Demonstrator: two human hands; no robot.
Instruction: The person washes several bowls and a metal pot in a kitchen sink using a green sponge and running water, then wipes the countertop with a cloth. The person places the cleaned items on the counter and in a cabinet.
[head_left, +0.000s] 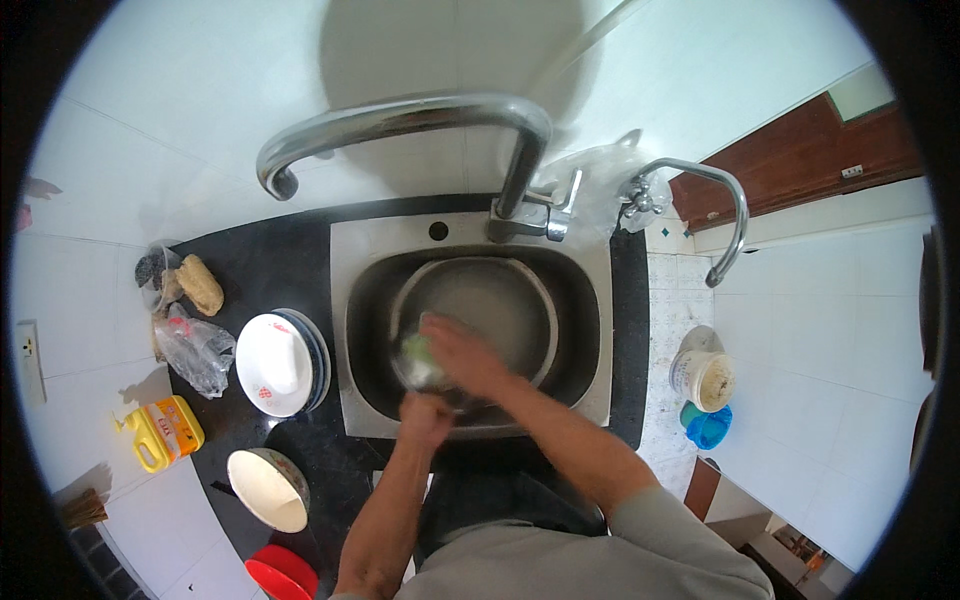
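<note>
In the stainless steel sink stands a large round metal basin with liquid in it. Over the basin's left side my left hand grips the near edge of a small shiny metal vessel, perhaps a bowl; its exact shape is blurred. My right hand is over that vessel, fingers pointing to the upper left, against something pale green, possibly a scrubber. The hand's motion blur hides how it is held. No water runs from the large chrome faucet above the sink.
Left of the sink are stacked plates, an enamel bowl, a red plastic container, a yellow pump jug, a plastic bag and a loofah-like sponge. A second curved faucet and a tub are at right.
</note>
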